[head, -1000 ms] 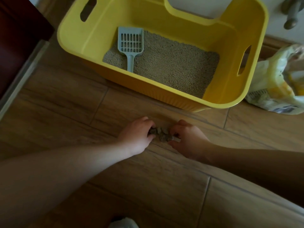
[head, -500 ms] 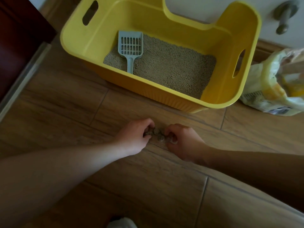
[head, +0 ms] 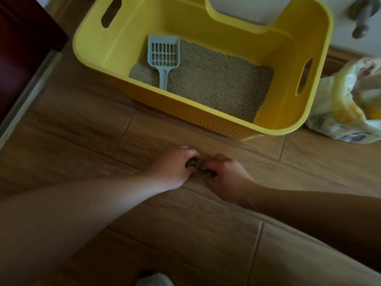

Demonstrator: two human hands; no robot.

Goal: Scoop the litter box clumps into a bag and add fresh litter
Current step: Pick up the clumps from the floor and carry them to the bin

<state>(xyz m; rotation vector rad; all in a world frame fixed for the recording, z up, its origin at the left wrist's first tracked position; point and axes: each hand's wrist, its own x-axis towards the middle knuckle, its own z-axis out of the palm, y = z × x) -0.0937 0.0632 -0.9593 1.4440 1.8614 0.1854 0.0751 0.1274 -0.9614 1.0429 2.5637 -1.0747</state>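
A yellow litter box (head: 309, 34) stands on the wooden floor, holding beige litter (head: 218, 79). A grey slotted scoop (head: 164, 56) lies in its left part, handle toward me. On the floor in front of the box lie grey-brown litter clumps (head: 201, 169). My left hand (head: 171, 168) and my right hand (head: 226, 174) are curled around them from either side, fingers closed on the clumps and nearly touching each other. A yellow and white litter bag (head: 348, 106) slumps to the right of the box.
A dark cabinet with a pale edge strip (head: 24, 96) runs along the left. A white wall with a metal doorstop (head: 361, 15) is behind the box. Something white (head: 154, 280) shows at the bottom edge.
My two hands have drawn closer together, gathering the clumps into a tighter heap between them. The view has shifted slightly.
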